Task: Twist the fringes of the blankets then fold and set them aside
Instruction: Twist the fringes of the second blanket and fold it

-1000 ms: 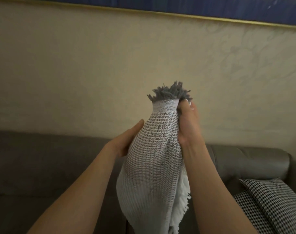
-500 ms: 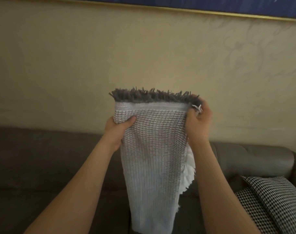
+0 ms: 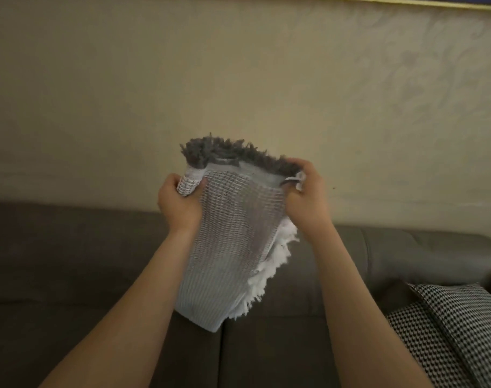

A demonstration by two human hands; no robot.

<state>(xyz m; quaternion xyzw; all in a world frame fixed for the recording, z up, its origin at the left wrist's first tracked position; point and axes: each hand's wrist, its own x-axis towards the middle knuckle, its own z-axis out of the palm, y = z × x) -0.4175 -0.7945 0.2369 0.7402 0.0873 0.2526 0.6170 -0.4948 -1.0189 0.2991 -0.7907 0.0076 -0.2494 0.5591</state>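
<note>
step: folding, judged | woven blanket (image 3: 233, 233) is held mid-frame above the sofa (image 3: 70, 261), grey fringe (image 3: 224, 152) uppermost | left hand (image 3: 177, 204) and right hand (image 3: 305, 197) are clamped on its top corners | next: corners to be brought together

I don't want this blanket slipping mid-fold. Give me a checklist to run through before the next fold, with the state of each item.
1. Left hand grips the blanket's top left corner: ok, its fingers are closed on bunched cloth.
2. Right hand grips the top right corner: ok, closed on the edge.
3. Grey fringe on top and free: ok, it stands above both hands.
4. Top edge held flat: not ok, it sags and curls between the hands.
5. White fringe tucked in: not ok, it sticks out on the right side.
6. Space on the sofa to set it down: ok, bare seat left of the checked cushion.
</note>
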